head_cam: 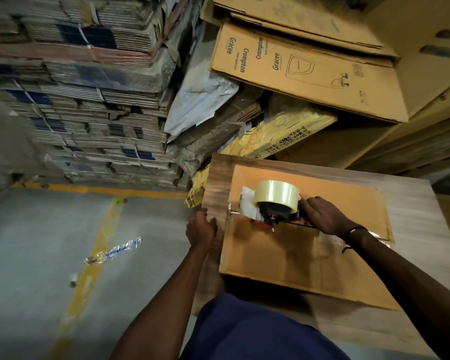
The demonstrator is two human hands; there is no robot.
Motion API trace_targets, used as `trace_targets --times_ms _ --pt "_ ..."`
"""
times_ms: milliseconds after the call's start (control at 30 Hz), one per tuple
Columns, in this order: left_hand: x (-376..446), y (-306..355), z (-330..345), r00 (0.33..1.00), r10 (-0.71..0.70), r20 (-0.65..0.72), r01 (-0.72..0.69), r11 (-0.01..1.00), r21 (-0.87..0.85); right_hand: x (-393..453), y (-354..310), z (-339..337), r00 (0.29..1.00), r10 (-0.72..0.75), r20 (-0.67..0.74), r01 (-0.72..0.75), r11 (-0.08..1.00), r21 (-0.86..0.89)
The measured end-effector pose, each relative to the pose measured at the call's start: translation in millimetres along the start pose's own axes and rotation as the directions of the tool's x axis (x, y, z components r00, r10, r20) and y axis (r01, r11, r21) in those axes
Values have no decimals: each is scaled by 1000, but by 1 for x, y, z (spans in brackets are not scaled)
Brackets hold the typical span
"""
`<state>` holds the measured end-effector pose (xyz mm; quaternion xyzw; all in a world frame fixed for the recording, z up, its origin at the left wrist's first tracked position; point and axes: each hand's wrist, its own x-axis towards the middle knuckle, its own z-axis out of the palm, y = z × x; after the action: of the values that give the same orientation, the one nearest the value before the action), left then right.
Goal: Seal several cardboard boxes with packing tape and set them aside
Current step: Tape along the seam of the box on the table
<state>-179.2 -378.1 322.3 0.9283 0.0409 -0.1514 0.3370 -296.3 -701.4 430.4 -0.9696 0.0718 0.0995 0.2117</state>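
Note:
A flat-topped brown cardboard box [283,255] lies on a wood-grain table [411,203] in front of me. My right hand [320,216] grips the handle of a tape dispenser [273,206] that carries a roll of clear packing tape and sits on the box's centre seam near its left end. A strip of clear tape runs along the seam toward the right, under my wrist. My left hand [201,228] rests with curled fingers against the box's left side at the table edge.
Tall stacks of strapped flattened cartons [83,100] fill the left background. Large printed boxes [309,66] and yellow plastic-wrapped bundles [283,131] lean behind the table. The grey floor [31,255] has a yellow line and a scrap of clear plastic [112,252].

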Motion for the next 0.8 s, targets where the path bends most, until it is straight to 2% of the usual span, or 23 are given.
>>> trace_targets --times_ms 100,200,267,400,467,533,633,700,800 --pt "1 15 -7 997 37 -72 -51 980 -192 1 0 0 1000 -7 -10 8 1000 14" --pt "-13 47 -10 988 153 -6 -149 958 -243 2 1 1 1000 -6 0 6 999 38" --pt "-21 64 -3 984 153 88 -133 970 -202 3 4 2 1000 -5 10 4 999 49" --pt "-17 71 9 983 18 182 -6 998 -68 5 4 4 998 5 56 -7 999 38" --pt "-16 68 13 977 5 213 -11 999 30 7 3 2 996 -4 88 -1 999 53" --pt "-22 65 16 983 29 181 -41 997 65 7 0 -2 994 -3 110 -8 995 98" --pt "-32 61 15 990 44 133 -58 994 98 5 -8 0 998 10 67 -12 999 33" --pt "-35 62 14 990 61 127 -79 987 142 1 -10 3 999 27 24 -27 1000 -11" --pt "-35 63 13 990 41 138 -64 983 170 -8 -6 5 995 102 2 -102 995 19"
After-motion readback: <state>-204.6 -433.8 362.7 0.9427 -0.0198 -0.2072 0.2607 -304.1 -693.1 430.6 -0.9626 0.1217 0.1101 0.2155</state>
